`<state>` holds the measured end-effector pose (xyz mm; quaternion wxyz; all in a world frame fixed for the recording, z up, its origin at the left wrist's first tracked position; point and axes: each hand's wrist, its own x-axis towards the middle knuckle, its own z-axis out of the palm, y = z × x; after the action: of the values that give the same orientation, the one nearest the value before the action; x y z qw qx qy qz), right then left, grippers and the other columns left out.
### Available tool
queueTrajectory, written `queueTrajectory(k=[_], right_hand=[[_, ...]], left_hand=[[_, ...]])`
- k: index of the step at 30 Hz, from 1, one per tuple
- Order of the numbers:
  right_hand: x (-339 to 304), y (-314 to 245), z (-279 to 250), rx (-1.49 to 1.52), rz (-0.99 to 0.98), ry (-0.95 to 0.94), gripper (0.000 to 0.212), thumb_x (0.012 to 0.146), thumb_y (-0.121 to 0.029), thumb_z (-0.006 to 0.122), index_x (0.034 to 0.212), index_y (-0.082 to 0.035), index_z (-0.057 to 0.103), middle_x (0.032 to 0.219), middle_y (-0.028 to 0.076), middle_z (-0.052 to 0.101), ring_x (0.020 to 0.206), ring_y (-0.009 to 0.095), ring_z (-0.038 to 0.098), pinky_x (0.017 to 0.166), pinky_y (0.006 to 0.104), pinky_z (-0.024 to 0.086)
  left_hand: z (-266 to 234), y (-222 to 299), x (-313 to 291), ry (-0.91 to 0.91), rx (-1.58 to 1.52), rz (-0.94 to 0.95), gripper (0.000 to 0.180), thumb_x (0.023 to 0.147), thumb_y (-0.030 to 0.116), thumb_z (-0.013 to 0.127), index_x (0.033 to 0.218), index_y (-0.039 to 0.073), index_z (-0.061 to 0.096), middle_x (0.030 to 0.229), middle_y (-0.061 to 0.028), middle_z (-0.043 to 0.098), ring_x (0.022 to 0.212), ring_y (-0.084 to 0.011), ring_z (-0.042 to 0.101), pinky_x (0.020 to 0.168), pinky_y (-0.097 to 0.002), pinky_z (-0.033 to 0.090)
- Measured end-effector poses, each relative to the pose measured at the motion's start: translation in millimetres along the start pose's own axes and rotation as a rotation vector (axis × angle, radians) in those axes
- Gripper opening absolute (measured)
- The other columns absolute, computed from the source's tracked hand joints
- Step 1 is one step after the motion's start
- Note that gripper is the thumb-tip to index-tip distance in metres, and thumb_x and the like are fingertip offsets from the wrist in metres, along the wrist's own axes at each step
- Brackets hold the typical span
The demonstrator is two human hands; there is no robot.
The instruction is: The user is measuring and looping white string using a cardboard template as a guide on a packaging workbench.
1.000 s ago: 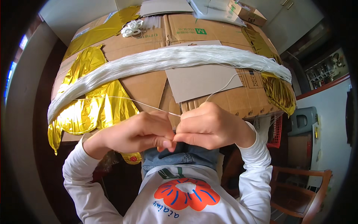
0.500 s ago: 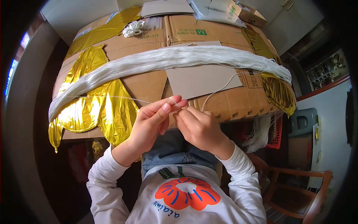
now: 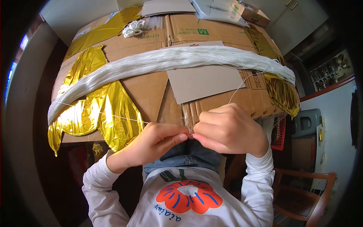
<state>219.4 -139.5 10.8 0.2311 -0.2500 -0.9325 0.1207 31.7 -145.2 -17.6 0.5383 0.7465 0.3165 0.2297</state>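
A long bundle of white string [image 3: 162,59] lies in an arc across the cardboard-covered table. One thin strand [image 3: 126,118] runs from the bundle's left end to my left hand [image 3: 160,140], whose thumb and fingers are pinched on it. From the right part of the bundle another length of string [image 3: 239,87] comes down to my right hand [image 3: 230,130], closed with the fingers curled in. Both hands meet at the fingertips over my lap, just in front of the table edge. A small loop of string shows between them; whether it is knotted I cannot tell.
Gold foil balloons [image 3: 117,113] lie under the bundle's left end, with more gold foil [image 3: 281,92] at the right. A grey card [image 3: 204,85] sits beneath the middle. Coiled white cord [image 3: 134,29] rests farther back. A wooden chair [image 3: 302,195] stands at the right.
Both hands have come lower, toward my lap, and my right hand has turned and shifted right. The strand at the left now slants down more steeply. The bundle stays in place.
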Motion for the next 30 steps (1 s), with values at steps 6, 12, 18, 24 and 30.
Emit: queueTrajectory(k=[6,12,18,24,30], right_hand=[[3,7,-6,0.048,0.049,-0.083,0.013,0.06,-0.013,0.061,0.061,-0.006,0.049,0.053,0.004,0.04,0.041,0.02,0.042,0.037,0.029,0.032],[-6,10,-2,0.099,0.111,-0.001,0.013,0.06,-0.01,0.06,0.058,-0.006,0.048,0.049,0.004,0.044,0.039,0.02,0.044,0.035,0.0267,0.033],[-10,-4,-8,0.266,0.045,-0.098,0.013,0.059,-0.009,0.059,0.055,-0.006,0.046,0.044,0.003,0.042,0.036,0.02,0.043,0.034,0.0269,0.032],[-17,-22,6,0.474,-0.133,-0.283,0.016,0.066,-0.009,0.054,0.056,-0.005,0.043,0.046,0.004,0.039,0.036,0.019,0.041,0.033,0.0273,0.03],[-18,-19,26,0.377,-0.04,-0.169,0.013,0.066,-0.008,0.055,0.059,-0.004,0.044,0.049,0.005,0.041,0.037,0.02,0.041,0.033,0.0279,0.031]], left_hand=[[4,-1,-5,0.163,0.036,0.125,0.013,0.075,0.007,0.051,0.082,-0.003,0.054,0.071,-0.0095,0.058,0.064,-0.0148,0.056,0.057,-0.0237,0.043],[3,-12,-7,0.216,-0.003,-0.016,0.012,0.075,0.008,0.051,0.079,-0.003,0.054,0.068,-0.0084,0.057,0.063,-0.0097,0.054,0.055,-0.0204,0.042],[3,-23,2,0.257,-0.334,-0.024,0.019,0.08,0.016,0.045,0.079,-0.002,0.053,0.068,-0.0024,0.056,0.054,-0.0043,0.047,0.046,-0.0174,0.038],[-17,-13,13,0.139,-0.795,-0.437,0.014,0.08,0.018,0.042,0.076,0.008,0.052,0.08,-0.0026,0.058,0.034,0.0005,0.024,0.034,-0.0134,0.019],[-17,-2,12,0.001,-1.05,-0.44,0.015,0.082,0.017,0.036,0.074,0.01,0.046,0.07,-0.0024,0.057,0.031,-0.0003,0.023,0.033,-0.014,0.02]])
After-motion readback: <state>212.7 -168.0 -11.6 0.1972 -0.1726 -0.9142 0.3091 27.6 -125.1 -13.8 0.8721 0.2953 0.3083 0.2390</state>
